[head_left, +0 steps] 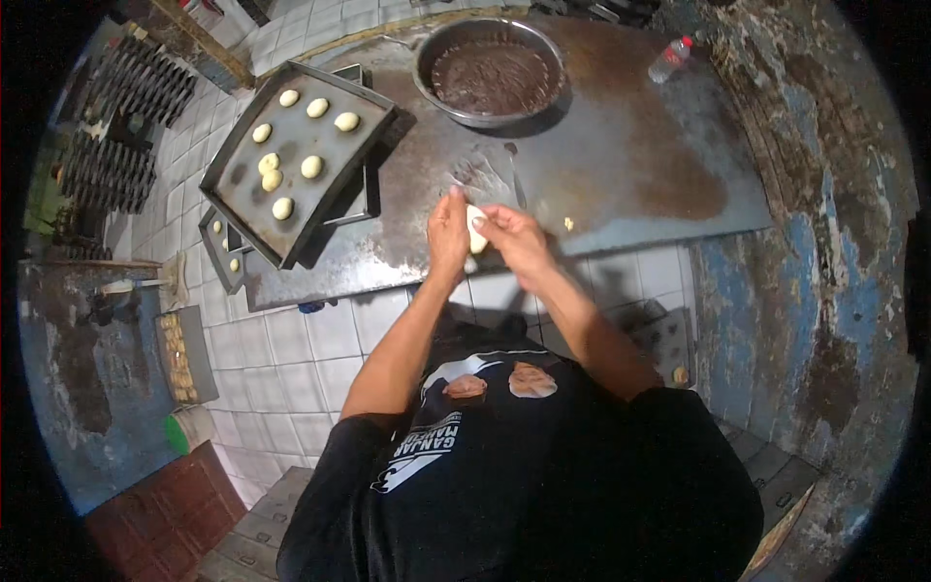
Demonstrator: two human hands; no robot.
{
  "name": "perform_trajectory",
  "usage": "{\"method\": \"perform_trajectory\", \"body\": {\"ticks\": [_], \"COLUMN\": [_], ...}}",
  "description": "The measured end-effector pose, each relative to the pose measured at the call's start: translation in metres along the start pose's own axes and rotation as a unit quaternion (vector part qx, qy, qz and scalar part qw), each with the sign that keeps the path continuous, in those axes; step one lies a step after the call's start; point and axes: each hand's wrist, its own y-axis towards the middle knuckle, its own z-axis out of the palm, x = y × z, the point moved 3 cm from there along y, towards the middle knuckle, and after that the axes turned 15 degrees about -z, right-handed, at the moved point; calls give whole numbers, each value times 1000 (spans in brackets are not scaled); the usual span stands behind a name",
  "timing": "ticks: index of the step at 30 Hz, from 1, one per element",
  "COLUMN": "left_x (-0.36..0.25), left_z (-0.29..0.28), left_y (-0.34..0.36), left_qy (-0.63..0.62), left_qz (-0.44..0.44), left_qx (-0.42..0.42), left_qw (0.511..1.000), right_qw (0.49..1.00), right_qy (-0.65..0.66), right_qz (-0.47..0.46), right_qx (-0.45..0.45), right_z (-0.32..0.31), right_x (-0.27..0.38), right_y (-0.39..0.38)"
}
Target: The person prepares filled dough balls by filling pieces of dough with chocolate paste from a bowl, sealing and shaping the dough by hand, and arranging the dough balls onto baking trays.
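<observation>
Between my two hands, just above the near edge of the metal table, is a pale piece of dough (476, 231). My left hand (449, 233) cups it from the left with the fingers closed. From the other side, my right hand (514, 239) presses thumb and fingers onto it. Beyond my hands lies a thin spatula or knife (515, 177), its tip dark with brown paste. A large metal bowl (423, 73) of dark brown filling stands at the back of the table. To the left, a dark baking tray (238, 184) bears several round dough balls (311, 167).
More trays are stacked under the top one, overhanging the left end of the table (621, 145). A plastic bottle with a red cap (669, 60) stands at the far right. One dough scrap (568, 223) lies near the front edge. A tray of baked pieces (184, 354) is at the left.
</observation>
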Motion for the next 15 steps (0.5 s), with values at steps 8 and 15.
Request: {"method": "perform_trajectory", "body": {"ticks": [8, 15], "left_x": [120, 14], "left_z": [-34, -9], "left_y": [11, 47], "left_qy": [219, 26], "left_qz": [-52, -101], "left_qx": [89, 163], "left_qw": [970, 981], "right_qw": [777, 751], "right_qy": [-465, -650], "right_qz": [-373, -102], "right_qx": [203, -62], "right_z": [-4, -126], "right_x": [-29, -89], "right_y": [-3, 127]}}
